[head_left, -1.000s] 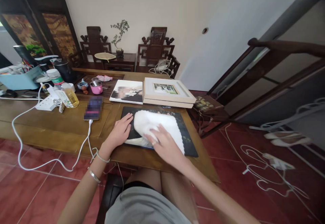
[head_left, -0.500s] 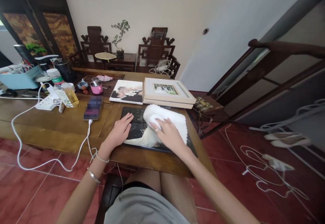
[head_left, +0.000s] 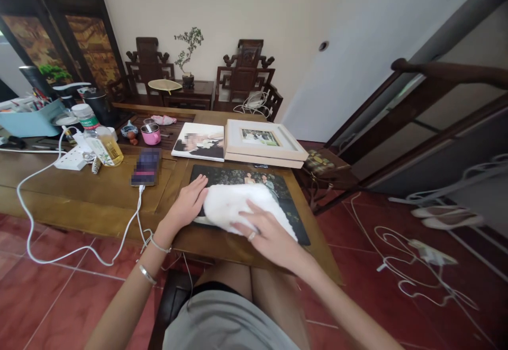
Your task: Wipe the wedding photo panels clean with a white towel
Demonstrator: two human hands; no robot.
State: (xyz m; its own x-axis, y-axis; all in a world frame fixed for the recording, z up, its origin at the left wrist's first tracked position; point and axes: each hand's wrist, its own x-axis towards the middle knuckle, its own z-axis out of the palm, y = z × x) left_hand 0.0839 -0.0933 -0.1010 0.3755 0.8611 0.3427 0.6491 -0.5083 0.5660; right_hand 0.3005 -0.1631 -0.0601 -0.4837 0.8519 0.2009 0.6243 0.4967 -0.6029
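Observation:
A dark photo panel point(head_left: 291, 202) lies flat near the table's front edge, with two figures among foliage in its upper part. Across its lower middle is a fluffy white cloth point(head_left: 234, 202), which hides much of the picture. My right hand point(head_left: 264, 231) grips this cloth from above and presses it against the panel; a ring shows on one finger. On the panel's left edge rests my left hand point(head_left: 190, 199), flat, with fingers stretched out and holding nothing. Its fingertips lie close to the cloth's left end.
Behind the panel lie a photo print point(head_left: 200, 141) and stacked pale picture frames point(head_left: 265, 144). To the left are a phone point(head_left: 146, 167) on a white cable, a pink cup point(head_left: 151, 134), a bottle point(head_left: 103, 141) and a power strip point(head_left: 71, 158). A wooden chair point(head_left: 448, 75) stands at right.
My right hand has swept the white cloth left and toward me, uncovering the two figures at the panel's top. My left hand stays on the panel's left edge.

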